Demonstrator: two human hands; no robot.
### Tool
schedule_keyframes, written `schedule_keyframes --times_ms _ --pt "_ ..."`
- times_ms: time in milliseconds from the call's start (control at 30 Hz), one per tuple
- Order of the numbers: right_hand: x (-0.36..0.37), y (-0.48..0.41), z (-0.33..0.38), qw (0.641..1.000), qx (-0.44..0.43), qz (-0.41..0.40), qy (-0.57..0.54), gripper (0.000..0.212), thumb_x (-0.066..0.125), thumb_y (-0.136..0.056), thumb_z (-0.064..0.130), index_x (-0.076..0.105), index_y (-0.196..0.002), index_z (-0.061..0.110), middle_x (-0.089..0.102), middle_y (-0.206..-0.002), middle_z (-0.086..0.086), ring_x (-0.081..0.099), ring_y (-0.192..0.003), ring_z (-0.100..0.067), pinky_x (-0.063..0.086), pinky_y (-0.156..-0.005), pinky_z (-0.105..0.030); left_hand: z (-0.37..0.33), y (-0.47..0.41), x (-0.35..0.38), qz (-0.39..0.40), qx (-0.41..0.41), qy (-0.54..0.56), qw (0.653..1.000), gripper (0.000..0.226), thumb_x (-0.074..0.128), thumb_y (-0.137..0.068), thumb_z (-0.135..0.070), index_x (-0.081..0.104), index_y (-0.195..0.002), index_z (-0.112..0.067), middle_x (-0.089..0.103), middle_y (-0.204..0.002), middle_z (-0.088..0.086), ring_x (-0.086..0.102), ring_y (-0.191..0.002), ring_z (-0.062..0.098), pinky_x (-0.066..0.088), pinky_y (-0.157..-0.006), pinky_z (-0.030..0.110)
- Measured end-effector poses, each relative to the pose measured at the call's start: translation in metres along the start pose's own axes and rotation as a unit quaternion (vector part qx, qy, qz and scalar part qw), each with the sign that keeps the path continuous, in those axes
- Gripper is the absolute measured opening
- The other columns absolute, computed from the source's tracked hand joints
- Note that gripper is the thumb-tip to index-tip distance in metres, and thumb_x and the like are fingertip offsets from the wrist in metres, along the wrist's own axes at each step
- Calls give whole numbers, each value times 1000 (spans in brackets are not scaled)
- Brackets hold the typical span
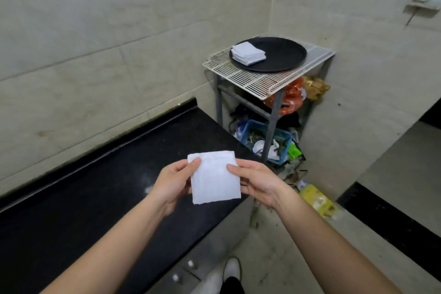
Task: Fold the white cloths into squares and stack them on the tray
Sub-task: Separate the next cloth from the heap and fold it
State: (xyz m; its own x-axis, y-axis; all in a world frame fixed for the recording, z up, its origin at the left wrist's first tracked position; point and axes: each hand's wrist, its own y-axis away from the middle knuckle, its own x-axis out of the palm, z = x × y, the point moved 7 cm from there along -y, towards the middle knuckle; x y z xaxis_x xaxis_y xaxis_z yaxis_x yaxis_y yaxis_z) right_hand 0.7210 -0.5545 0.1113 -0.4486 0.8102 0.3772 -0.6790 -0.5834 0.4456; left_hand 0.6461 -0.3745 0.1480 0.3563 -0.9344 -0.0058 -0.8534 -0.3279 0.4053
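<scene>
A folded white cloth, roughly square, hangs in the air above the edge of the black counter. My left hand pinches its left edge with the thumb on top. On the opposite edge, my right hand pinches it the same way. Farther back, a round black tray lies on a white wire rack. A stack of folded white cloths sits on the tray's left part.
Below the rack's grey metal legs are a blue basket of rubbish, an orange bag and a yellow packet on the floor. Tiled walls close the corner behind. My white shoe shows at the bottom.
</scene>
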Motion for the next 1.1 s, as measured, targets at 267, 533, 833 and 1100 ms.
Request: schedule_keyframes --times_ms 267,533,833,1100 --pt "-109 -59 158 995 -37 -89 24 30 68 -94 18 69 -123 9 75 -114 -9 72 -107 -22 58 -95 -39 -100 -142 122 54 1 62 997 31 71 -91 -31 73 -108 -5 77 -99 11 74 -90 27 61 -78 42" --pt "-191 -109 297 985 -110 -128 40 29 69 -94 24 69 -120 13 76 -111 -5 73 -100 -18 57 -95 -40 -203 -244 213 64 43 63 995 19 73 -89 -30 70 -92 -11 75 -86 8 66 -71 21 51 -55 29" --pt "-274 -238 382 975 -92 -86 183 24 62 -99 29 69 -118 16 76 -108 -2 74 -92 -14 61 -71 -27 -229 -363 263 -66 37 65 995 38 71 -91 -30 70 -104 6 75 -95 14 64 -76 27 51 -61 32" --pt "-249 -343 441 982 -27 80 170 21 61 -98 14 70 -116 22 77 -110 0 72 -105 -18 57 -94 -38 -269 -410 242 -180 57 122 974 32 63 -85 11 67 -114 -2 76 -97 14 74 -73 20 56 -57 25"
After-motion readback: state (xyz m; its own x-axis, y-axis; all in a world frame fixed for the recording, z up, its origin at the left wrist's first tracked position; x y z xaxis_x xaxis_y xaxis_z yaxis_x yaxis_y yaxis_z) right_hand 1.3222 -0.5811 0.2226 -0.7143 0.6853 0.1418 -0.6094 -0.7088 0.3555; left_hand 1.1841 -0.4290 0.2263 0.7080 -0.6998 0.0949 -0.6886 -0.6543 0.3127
